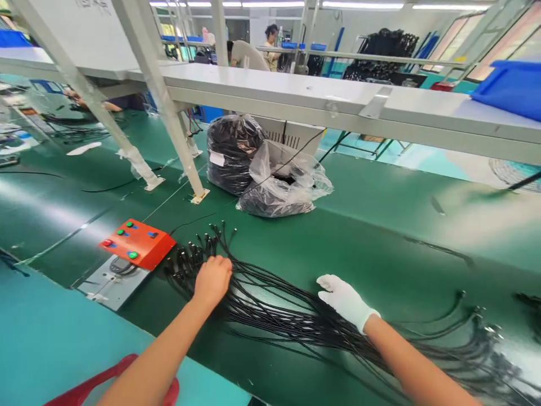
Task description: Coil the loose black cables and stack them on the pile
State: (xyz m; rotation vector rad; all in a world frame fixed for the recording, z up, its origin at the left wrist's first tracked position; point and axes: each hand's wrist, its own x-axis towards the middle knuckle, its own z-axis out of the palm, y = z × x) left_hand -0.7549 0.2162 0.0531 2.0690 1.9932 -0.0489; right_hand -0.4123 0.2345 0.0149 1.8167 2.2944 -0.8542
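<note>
A long bundle of thin black cables (pixel 274 316) lies across the green table top. My left hand (pixel 213 279), bare, is closed around some of the cables near their left end. Beside it, many cable connectors (pixel 186 262) fan out with their metal tips showing. My right hand (pixel 344 299) wears a white glove and is over the upper edge of the bundle, its thumb and fingers apart. At the right, the other cable ends (pixel 482 338) spread out, blurred.
Left of the cables stands a red control box (pixel 139 242) with green and red buttons, on a grey metal plate (pixel 112 285). Behind are a black bag (pixel 230 149) and a clear plastic bag (pixel 279 194). A white shelf (pixel 270 84) on posts crosses above. People are farther back.
</note>
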